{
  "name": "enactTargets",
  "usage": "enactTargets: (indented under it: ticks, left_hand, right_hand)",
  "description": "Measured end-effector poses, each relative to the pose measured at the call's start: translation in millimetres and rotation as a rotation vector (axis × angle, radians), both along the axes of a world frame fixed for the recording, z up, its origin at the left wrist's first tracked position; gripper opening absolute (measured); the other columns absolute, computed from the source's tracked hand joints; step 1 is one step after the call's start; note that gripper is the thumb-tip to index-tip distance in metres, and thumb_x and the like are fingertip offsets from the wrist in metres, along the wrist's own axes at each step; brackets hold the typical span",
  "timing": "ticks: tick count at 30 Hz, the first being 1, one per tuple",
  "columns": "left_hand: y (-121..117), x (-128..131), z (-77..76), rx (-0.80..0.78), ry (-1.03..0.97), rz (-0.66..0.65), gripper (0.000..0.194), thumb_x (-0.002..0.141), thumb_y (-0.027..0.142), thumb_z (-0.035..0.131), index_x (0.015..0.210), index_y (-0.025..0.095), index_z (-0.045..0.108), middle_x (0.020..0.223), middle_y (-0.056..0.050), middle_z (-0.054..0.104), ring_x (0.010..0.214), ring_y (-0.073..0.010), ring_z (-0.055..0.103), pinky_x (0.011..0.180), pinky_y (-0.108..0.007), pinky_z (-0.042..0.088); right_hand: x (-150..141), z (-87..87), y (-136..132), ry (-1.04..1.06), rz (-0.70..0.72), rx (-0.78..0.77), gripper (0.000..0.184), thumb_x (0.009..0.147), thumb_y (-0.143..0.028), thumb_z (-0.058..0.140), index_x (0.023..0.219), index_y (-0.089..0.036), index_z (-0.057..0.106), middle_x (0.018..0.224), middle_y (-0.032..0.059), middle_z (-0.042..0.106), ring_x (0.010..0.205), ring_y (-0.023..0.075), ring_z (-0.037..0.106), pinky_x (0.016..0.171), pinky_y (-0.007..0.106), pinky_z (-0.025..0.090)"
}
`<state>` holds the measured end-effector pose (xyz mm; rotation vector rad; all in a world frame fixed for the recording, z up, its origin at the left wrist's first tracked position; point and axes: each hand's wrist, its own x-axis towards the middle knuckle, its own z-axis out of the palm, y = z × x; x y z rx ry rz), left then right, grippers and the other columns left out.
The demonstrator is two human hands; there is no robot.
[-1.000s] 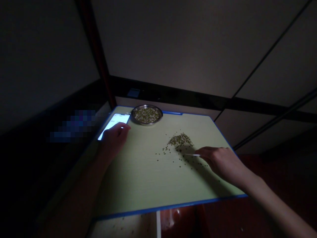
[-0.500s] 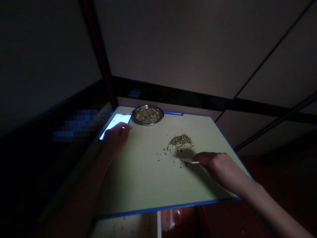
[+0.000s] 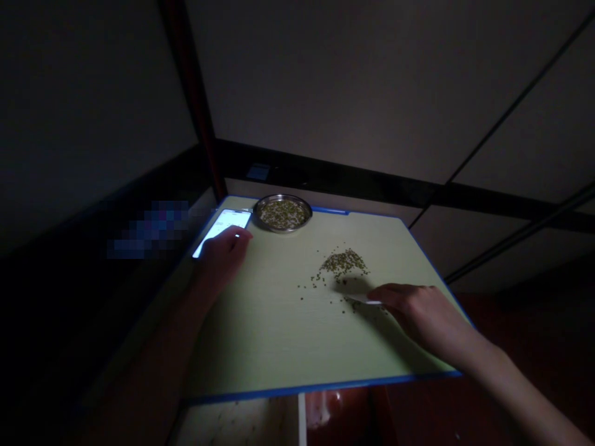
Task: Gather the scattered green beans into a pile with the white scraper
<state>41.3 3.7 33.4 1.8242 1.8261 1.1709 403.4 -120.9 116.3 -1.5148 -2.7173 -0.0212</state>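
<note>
Chiefly, one heap of small green grains, loose, on the right-hand part of a pale green counter with blue edging; longer from side to side than front to back, with a thin scatter along its near and left sides.

Right hand: fingers closed in a pinch on one thin white piece, apparently flat. The piece points leftward from the fingertips, its long axis running roughly across the counter; whether its edge touches the surface is not clear. The governing relation: the heap lies beyond the white piece's tip, ahead and to the left of the right hand, which is much the nearer of the two; stray grains lie close around the piece.

Left hand: fingers bent, over the near end of one lit phone; whether it grips or merely rests there cannot be made out.

One round metal dish, holding similar grains in a layer, at the far edge, just right of the phone, well apart from the heap.

One blue strip, far edge, right of the dish.
</note>
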Motion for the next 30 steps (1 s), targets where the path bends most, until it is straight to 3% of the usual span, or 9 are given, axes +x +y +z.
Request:
enactTargets:
  ticks: [10, 15, 20, 30]
  left_hand:
    - [-1, 2, 3.5, -0.003, -0.007, 0.005, 0.031, 0.085, 0.043, 0.045, 0.091, 0.021, 0.067, 0.057, 0.002, 0.058, 0.059, -0.0155, 0.054, 0.053, -0.025, 0.037]
    - [-2, 2, 4.8, -0.009, 0.003, 0.019, 0.03, 0.085, 0.041, 0.045, 0.091, 0.021, 0.067, 0.057, 0.002, 0.059, 0.06, -0.0158, 0.055, 0.053, -0.024, 0.037]
    - [-2, 2, 4.1, -0.011, -0.002, 0.013, 0.031, 0.085, 0.042, 0.045, 0.091, 0.021, 0.067, 0.056, 0.002, 0.059, 0.06, -0.0157, 0.055, 0.054, -0.024, 0.038]
    - [-3, 3, 4.9, 0.002, 0.008, 0.02, 0.032, 0.086, 0.043, 0.044, 0.091, 0.021, 0.067, 0.057, 0.002, 0.058, 0.06, -0.0156, 0.055, 0.054, -0.024, 0.037]
  right_hand:
    - [-4, -5.9, -3, 0.044, 0.033, -0.013, 0.043, 0.086, -0.01, 0.045, 0.115, -0.031, 0.069, 0.098, 0.0021, 0.074, 0.081, 0.018, 0.07, 0.066, 0.027, 0.049]
    - [-7, -0.9, -1, 0.087, 0.056, -0.033, 0.043, 0.087, -0.009, 0.045, 0.116, -0.031, 0.068, 0.103, 0.0023, 0.074, 0.086, 0.0191, 0.07, 0.07, 0.029, 0.05]
    - [-9, -7.9, 7, 0.086, 0.051, -0.033, 0.04, 0.089, -0.01, 0.046, 0.116, -0.031, 0.067, 0.107, 0.0006, 0.073, 0.089, 0.0188, 0.07, 0.076, 0.03, 0.051]
    - [-14, -2.0, -2, 0.115, 0.077, -0.114, 0.038, 0.093, -0.012, 0.044, 0.117, -0.032, 0.067, 0.113, -0.0007, 0.071, 0.094, 0.019, 0.069, 0.081, 0.033, 0.052]
